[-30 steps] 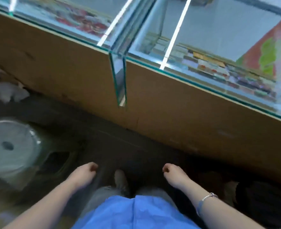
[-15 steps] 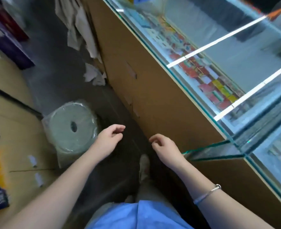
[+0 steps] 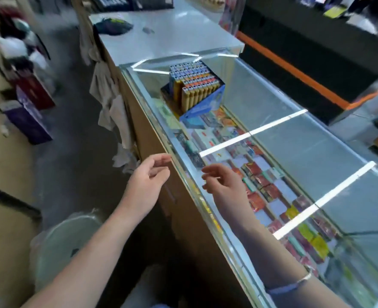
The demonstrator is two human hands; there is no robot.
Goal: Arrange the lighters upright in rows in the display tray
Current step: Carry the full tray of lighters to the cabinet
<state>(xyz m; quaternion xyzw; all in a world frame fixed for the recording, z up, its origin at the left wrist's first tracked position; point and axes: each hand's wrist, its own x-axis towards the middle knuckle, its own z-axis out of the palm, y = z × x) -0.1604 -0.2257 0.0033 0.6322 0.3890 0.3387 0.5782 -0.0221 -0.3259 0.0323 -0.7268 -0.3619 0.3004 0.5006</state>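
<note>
Both hands loosely curled, empty, short of blue cardboard display tray of upright lighters — risk: toppling packed rows on glass tabletop.

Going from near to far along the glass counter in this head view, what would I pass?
Right hand → display tray full of upright lighters → grey countertop with a dark bundle at its far left. The left hand hovers beside the counter, empty.

glass counter top: glossy, reflective | counter side: matt brown board | rags: limp cloth
</note>
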